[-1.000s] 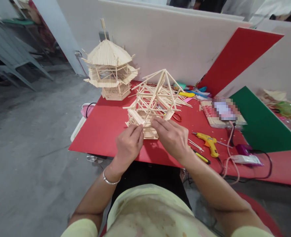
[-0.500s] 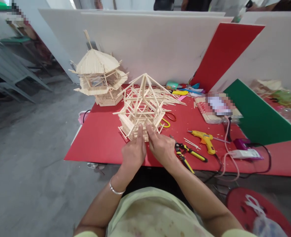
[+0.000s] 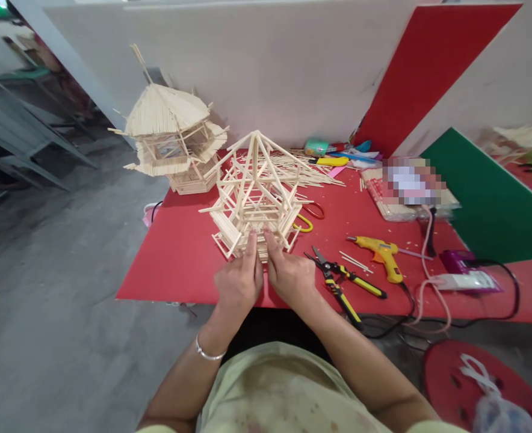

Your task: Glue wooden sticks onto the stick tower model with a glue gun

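Observation:
An unfinished stick-frame house model point(image 3: 254, 192) stands on the red tabletop point(image 3: 176, 258) in front of me. My left hand point(image 3: 238, 279) and my right hand point(image 3: 289, 275) rest side by side at its near base, index fingers stretched up against the lower wall sticks, the other fingers curled. Neither hand visibly holds anything loose. A finished stick pagoda point(image 3: 171, 135) with a thatched roof stands behind and to the left.
Yellow-handled pliers point(image 3: 338, 282) lie just right of my right hand, then a yellow glue gun point(image 3: 381, 252) with its cable. Loose sticks point(image 3: 311, 171), scissors and a stick packet point(image 3: 405, 192) lie further back. White, red and green boards wall the table's rear.
My hands drew together at the model's near base, and the right hand pulled back from the pliers. The view shifted, so the model sits a little more to the left.

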Available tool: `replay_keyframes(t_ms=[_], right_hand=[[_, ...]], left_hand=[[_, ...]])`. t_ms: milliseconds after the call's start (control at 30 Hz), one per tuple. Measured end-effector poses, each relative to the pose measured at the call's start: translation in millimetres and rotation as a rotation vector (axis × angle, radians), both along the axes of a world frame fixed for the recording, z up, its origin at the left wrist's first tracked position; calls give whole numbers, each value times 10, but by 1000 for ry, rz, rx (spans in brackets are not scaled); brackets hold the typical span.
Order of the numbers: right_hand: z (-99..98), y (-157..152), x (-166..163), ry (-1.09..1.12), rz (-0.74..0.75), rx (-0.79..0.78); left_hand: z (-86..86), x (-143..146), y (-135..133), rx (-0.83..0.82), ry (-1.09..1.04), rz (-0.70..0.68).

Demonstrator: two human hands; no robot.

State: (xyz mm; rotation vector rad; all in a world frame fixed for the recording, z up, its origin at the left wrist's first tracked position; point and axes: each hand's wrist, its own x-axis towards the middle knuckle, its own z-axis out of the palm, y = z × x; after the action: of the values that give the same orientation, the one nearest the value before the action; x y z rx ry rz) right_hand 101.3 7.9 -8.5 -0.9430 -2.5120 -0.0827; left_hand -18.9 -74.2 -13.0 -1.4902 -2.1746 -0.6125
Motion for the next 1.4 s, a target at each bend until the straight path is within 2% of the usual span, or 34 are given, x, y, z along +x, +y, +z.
replay_keyframes(t_ms=[267, 467, 667, 967, 1067, 1233, 1300, 1400], right_hand=[[-70, -8, -40, 79, -20, 71], [-61, -22, -53, 66, -22, 88], [-97, -25, -59, 54, -26, 46], [-7, -149, 18, 66, -4, -77], [-110, -218, 105, 146, 25, -84], [-255, -270, 237, 196, 65, -81], [-247, -272, 250, 182, 76, -97], [-206, -255, 222, 187, 66, -111]], left_hand=[[-29, -46, 22, 93, 7, -55], [-44, -54, 8, 51, -39, -54], [-41, -47, 10, 9, -8, -21], [-8, 40, -62, -85, -67, -20], [-120, 57, -139, -10, -104, -91], [-321, -23, -283, 271, -123, -147], [-336, -102, -319, 349, -184, -127], [-315, -255, -328, 388, -326, -23]])
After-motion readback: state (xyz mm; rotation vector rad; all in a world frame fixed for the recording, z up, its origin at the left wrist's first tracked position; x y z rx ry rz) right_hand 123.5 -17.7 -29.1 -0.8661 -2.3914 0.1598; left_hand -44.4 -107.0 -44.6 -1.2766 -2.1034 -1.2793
